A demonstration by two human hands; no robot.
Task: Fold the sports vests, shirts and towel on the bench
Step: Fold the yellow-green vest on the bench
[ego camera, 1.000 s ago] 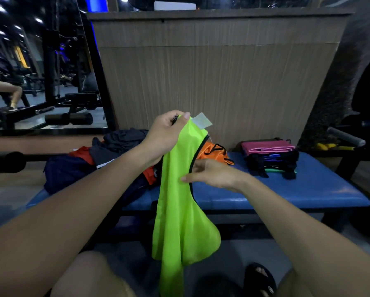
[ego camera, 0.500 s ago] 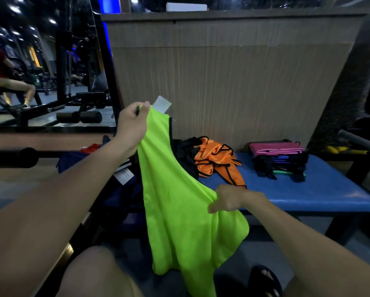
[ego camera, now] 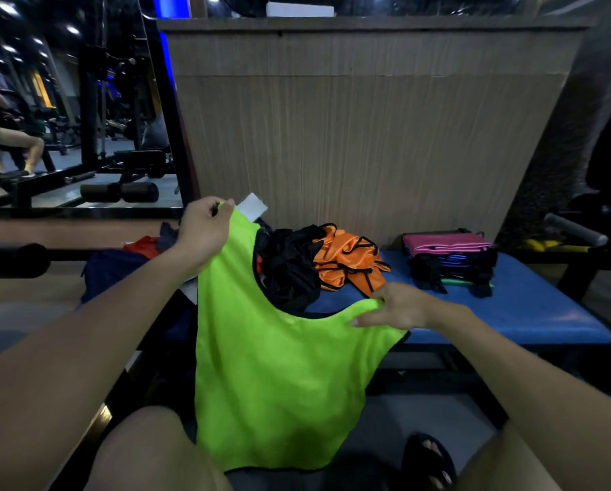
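- I hold a lime-green vest spread out in front of me, hanging between my knees and the near edge of the blue worktop.
- My left hand has its grip clenched on one shoulder strap, pinching it up high; a white tag sticks up just beside my fingers, and I can read no writing on it.
- My right hand has its grip on the other shoulder strap, held lower, the thumb and forefinger pinching the cloth while the other fingers lie along it.
- The vest is smooth, bright and plain on the side facing me, with a deep scooped neckline between my hands and thin dark trim along its bottom hem and right side.
- Behind the neckline a crumpled black garment lies on the worktop, touching an orange vest with black edging.
- Further right sits a folded stack: pink on top, dark pieces with blue and green stripes beneath.
- To the left, red and dark garments lie heaped behind my left arm.
- I see no brand or logo on any piece.
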